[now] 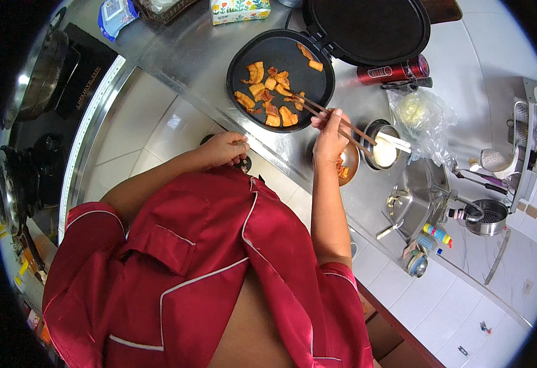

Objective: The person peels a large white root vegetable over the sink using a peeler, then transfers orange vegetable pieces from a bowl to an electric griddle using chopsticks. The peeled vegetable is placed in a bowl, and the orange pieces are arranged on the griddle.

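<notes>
My right hand (330, 140) grips a pair of brown chopsticks (321, 110) above the counter. Their tips reach among pieces of browned, sauce-coated food (275, 87), which look like sliced meat, on the round black electric griddle (250, 50). Under that wrist, a metal bowl (352, 168) with more orange-red pieces is partly covered. My left hand (227, 149) hovers in front of the counter edge, loosely closed, and nothing shows in it. Hinged back beyond the pan is the griddle's black lid (369, 27).
Right of the bowl stands a pot (386, 149) with pale contents and a white utensil. Behind it are a clear plastic bag (422, 119) and a red bottle (393, 70). A steel sink (406, 198) lies to the right. A floral tissue box (241, 11) sits behind the griddle.
</notes>
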`<state>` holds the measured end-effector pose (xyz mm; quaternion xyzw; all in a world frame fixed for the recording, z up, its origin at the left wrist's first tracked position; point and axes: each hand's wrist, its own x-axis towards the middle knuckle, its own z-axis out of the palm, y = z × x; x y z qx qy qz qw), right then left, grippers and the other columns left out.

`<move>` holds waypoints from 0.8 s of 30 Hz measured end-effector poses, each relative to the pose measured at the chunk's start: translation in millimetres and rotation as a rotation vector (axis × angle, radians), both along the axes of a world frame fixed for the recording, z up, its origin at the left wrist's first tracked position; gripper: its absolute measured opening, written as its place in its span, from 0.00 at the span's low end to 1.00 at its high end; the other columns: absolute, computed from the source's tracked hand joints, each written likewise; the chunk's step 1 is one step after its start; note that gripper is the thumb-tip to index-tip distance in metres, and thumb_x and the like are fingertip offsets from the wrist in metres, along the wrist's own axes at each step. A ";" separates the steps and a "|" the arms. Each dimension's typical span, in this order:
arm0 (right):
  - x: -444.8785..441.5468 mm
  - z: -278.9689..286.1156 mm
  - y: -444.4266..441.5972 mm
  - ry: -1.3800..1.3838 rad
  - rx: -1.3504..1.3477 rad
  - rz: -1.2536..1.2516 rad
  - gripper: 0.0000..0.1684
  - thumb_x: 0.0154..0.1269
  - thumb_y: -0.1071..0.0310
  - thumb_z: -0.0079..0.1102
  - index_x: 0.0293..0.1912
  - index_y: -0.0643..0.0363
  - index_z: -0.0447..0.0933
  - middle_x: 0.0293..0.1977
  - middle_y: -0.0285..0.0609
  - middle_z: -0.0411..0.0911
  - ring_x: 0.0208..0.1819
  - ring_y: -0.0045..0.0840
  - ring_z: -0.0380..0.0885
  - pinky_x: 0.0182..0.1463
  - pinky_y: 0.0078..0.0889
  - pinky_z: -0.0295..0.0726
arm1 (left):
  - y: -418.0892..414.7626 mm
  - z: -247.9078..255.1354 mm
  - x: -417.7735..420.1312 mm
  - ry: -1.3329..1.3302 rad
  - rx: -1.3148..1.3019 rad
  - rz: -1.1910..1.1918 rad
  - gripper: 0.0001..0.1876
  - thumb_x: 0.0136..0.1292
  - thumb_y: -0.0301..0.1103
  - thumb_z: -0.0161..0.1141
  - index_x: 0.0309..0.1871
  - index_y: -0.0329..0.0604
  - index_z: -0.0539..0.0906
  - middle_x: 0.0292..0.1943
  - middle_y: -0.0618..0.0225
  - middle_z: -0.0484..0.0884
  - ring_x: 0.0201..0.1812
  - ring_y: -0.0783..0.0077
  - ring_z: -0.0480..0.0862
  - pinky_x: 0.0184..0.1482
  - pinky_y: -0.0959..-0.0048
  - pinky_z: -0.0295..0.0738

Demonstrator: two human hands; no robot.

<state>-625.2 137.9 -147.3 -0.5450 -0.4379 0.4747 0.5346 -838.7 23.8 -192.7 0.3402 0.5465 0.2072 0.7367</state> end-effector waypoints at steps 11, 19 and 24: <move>-8.7 15.5 -15.6 -0.176 0.092 0.087 0.15 0.70 0.61 0.45 0.36 0.65 0.69 0.22 0.43 0.73 0.19 0.23 0.74 0.25 0.23 0.75 | 4.4 10.7 -1.3 0.008 0.036 -0.025 0.21 0.67 0.40 0.50 0.57 0.35 0.70 0.34 0.65 0.78 0.33 0.77 0.77 0.35 0.77 0.74; 15.4 33.8 12.4 0.285 -0.039 -0.142 0.14 0.70 0.62 0.43 0.32 0.62 0.67 0.19 0.42 0.71 0.14 0.24 0.70 0.19 0.24 0.73 | 5.3 13.2 -4.6 -0.014 0.033 -0.004 0.20 0.67 0.39 0.49 0.56 0.35 0.71 0.35 0.66 0.78 0.33 0.78 0.76 0.35 0.78 0.73; 20.1 4.3 43.8 0.244 -0.144 -0.177 0.14 0.70 0.63 0.41 0.30 0.61 0.67 0.17 0.43 0.72 0.13 0.24 0.71 0.17 0.23 0.73 | 6.2 6.9 -5.7 -0.037 0.030 -0.003 0.20 0.67 0.40 0.50 0.56 0.35 0.71 0.34 0.67 0.78 0.33 0.78 0.76 0.35 0.78 0.73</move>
